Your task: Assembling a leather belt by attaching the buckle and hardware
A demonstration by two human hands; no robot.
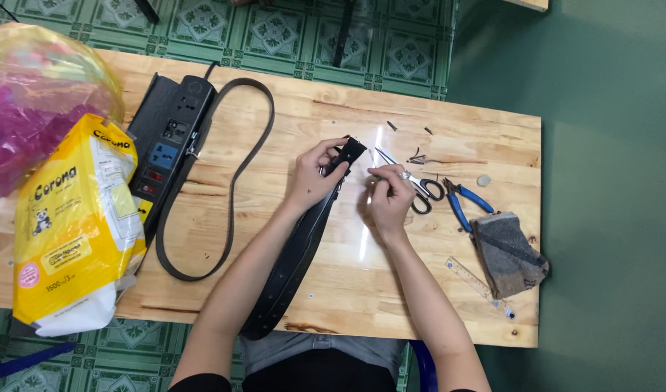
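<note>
Pale wooden plank surface [420,290], centre frame. Wide black leather belt [297,254] runs from the lower edge up to centre; left hand [315,178] fingers grip its end. Right hand [387,196] fingers pinch something too small to identify. Black-handled scissors [420,190] and scattered dark offcuts [419,156] suggest trimming partly done.

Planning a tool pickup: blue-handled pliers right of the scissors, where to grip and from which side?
Take the pliers by the two blue handles, which splay toward the table's near edge. Come from above on the near-right side; the scissors crowd the jaw end, beside the right hand.
</note>
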